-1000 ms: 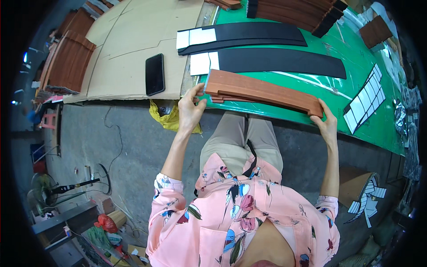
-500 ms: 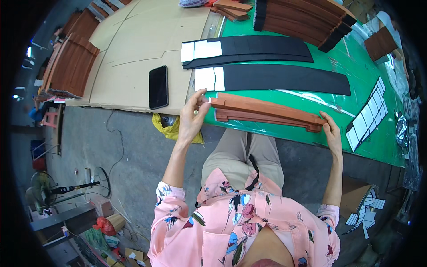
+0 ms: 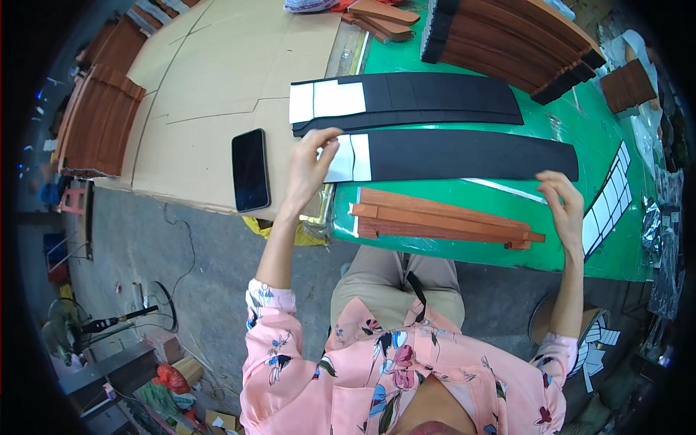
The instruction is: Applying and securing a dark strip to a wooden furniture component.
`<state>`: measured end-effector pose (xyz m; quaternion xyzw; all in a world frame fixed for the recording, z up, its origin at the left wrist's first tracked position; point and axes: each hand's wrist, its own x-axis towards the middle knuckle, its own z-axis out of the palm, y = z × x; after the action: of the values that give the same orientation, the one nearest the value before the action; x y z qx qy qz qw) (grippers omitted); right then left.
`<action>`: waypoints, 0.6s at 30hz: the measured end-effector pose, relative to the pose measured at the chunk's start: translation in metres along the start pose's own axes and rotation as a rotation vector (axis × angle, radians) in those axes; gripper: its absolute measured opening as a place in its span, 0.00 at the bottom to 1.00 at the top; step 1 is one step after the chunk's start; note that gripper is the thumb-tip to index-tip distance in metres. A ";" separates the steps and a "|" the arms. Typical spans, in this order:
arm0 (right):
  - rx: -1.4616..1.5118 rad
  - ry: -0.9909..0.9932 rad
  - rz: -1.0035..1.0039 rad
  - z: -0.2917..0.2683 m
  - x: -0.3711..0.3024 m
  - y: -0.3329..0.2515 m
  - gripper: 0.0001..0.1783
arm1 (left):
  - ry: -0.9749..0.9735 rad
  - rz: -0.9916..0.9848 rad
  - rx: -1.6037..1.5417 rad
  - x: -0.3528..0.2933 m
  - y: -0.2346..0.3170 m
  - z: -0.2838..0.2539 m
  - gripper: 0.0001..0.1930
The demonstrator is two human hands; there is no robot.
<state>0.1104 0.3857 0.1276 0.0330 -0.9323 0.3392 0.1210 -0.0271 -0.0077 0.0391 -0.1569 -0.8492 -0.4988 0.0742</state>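
Observation:
My left hand is over the white left end of the nearer black strip. Its fingers are bent, with thumb and forefinger slightly apart and nothing visible between them. Beside that strip's right end is my right hand, its fingers loosely curled and apart, holding nothing. Between my hands and closer to me lie reddish-brown moulded strips, one across another, on the green tabletop. Farther back, a stack of black strips has a white patch on its left end.
A black phone rests on the cardboard sheet at left. Brown moulded pieces are stacked at the far right, more at the left edge. A white sheet with black lines lies near the right edge.
Both hands have let go of the brown strip and moved away from me. It now lies across the other brown strip. My head view has shifted slightly.

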 end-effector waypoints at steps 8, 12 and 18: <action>-0.052 -0.326 -0.350 0.120 0.128 -0.028 0.07 | -0.070 0.161 0.415 0.070 -0.023 0.059 0.07; -0.060 -0.237 -0.452 0.184 0.195 -0.032 0.06 | -0.088 0.238 0.515 0.073 -0.029 0.064 0.08; -0.167 -0.199 -0.538 0.269 0.257 -0.033 0.06 | 0.030 0.421 0.446 0.050 -0.020 0.044 0.07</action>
<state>-0.1881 0.1934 0.0132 0.3020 -0.9220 0.2121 0.1170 -0.0800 0.0308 0.0154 -0.3018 -0.8854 -0.2759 0.2211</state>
